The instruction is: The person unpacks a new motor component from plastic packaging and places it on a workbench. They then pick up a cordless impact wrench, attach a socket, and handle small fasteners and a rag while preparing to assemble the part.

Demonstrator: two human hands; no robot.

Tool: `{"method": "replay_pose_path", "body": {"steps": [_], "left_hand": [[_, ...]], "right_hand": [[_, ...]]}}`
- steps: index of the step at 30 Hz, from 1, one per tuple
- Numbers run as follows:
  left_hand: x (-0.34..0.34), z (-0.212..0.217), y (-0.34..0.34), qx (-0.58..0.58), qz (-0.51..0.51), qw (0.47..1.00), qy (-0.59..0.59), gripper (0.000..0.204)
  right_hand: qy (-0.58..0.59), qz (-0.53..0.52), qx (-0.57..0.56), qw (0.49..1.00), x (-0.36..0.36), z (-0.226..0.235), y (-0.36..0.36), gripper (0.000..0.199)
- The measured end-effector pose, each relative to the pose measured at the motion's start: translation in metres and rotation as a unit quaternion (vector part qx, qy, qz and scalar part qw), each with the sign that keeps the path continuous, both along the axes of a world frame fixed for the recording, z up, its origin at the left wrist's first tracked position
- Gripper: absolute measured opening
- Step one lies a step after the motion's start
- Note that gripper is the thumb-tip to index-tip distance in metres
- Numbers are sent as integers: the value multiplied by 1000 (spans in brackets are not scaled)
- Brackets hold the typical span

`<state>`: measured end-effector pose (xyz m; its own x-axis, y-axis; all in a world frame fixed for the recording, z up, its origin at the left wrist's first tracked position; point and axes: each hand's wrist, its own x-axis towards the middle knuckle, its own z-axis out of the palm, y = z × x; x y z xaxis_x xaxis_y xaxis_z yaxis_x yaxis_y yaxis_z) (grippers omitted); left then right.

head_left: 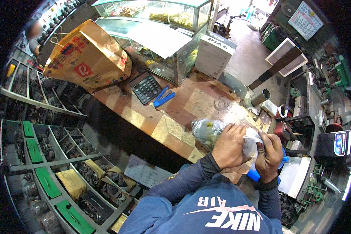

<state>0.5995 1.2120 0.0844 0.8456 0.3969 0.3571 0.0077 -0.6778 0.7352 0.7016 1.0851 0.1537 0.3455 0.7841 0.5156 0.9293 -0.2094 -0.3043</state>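
A clear plastic bag (208, 130) with a dark, rounded object inside lies along the tiled counter in front of me. My left hand (230, 147) is closed around the bag's middle, its fingers bent over the plastic. At the bag's gathered, whitish end (252, 144), my right hand (270, 156) pinches the plastic between thumb and fingers. What exactly is in the bag cannot be made out through the crinkled film. Something bright blue (254, 174) shows below my right hand, mostly hidden.
A calculator (146, 87) and a blue hinged tool (164, 97) lie farther left on the counter (163, 128). Behind stand a brown paper bag (101, 64), a glass display case (187, 54) and a white box (214, 56). A metal cylinder (260, 97) stands right. Parts bins (58, 163) fill the left.
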Motion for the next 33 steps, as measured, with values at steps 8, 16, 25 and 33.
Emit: {"method": "replay_pose_path", "body": {"steps": [8, 16, 25, 33], "left_hand": [[-2, 10, 11, -101, -32, 994, -13, 62], [2, 13, 9, -67, 3, 998, -18, 68], [5, 19, 10, -22, -37, 999, -9, 65], [10, 13, 11, -62, -55, 997, -2, 52]], "right_hand": [[101, -34, 39, 994, 9, 35, -1, 15], [84, -88, 0, 993, -3, -26, -60, 55], [10, -133, 32, 991, 2, -42, -77, 28], [49, -82, 131, 987, 11, -17, -79, 21]]}}
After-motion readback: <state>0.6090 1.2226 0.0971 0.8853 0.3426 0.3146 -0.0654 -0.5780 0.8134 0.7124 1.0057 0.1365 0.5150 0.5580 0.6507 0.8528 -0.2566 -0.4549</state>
